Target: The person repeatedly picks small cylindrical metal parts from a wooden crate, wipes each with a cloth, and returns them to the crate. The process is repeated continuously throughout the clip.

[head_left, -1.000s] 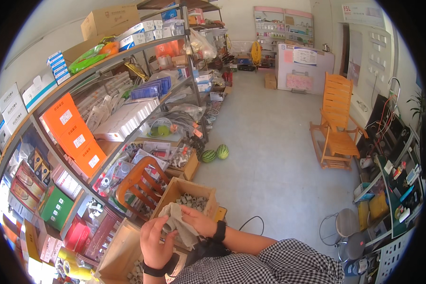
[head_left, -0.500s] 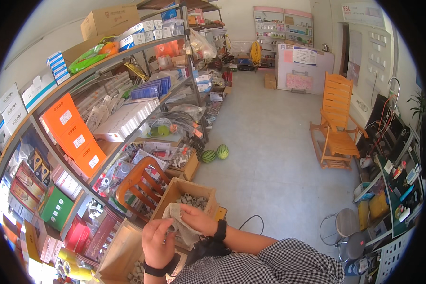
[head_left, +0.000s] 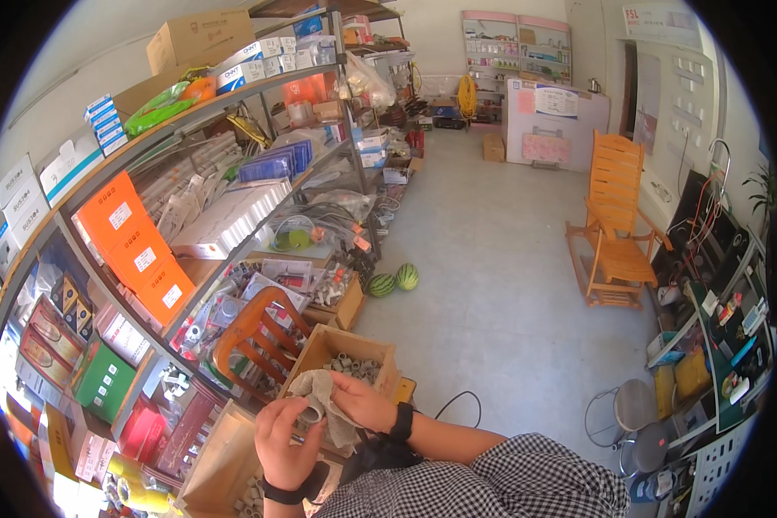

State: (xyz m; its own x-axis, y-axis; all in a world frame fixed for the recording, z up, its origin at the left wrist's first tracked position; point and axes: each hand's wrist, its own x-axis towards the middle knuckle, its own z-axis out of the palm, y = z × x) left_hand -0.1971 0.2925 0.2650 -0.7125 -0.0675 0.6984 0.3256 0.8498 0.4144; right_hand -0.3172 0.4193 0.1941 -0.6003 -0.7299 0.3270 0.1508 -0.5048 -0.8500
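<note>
My left hand (head_left: 283,442) pinches a short grey pipe fitting (head_left: 312,414), its round open end showing. Close on its right, my right hand (head_left: 364,404) grips a beige-grey cloth (head_left: 344,432), which hangs down behind and beside the fitting. Both hands are above two wooden boxes. The far wooden box (head_left: 390,363) holds several grey pipe fittings (head_left: 360,369). In the near wooden box (head_left: 211,470), at the lower left, lie more of the same fittings (head_left: 252,496). The fingertips of my right hand are partly hidden in the cloth.
A wooden chair (head_left: 263,332) stands just beyond the boxes, against shelves loaded with orange boxes (head_left: 134,246) and packaged goods. Two watermelons (head_left: 406,276) lie on the grey floor. A rocking chair (head_left: 620,233), round stools (head_left: 634,406) and a cluttered desk (head_left: 718,367) are at the right.
The pipe fitting's round end now shows between my left fingers, where it was mostly hidden. The cloth has shifted and bunched upward. My hands stay in about the same place.
</note>
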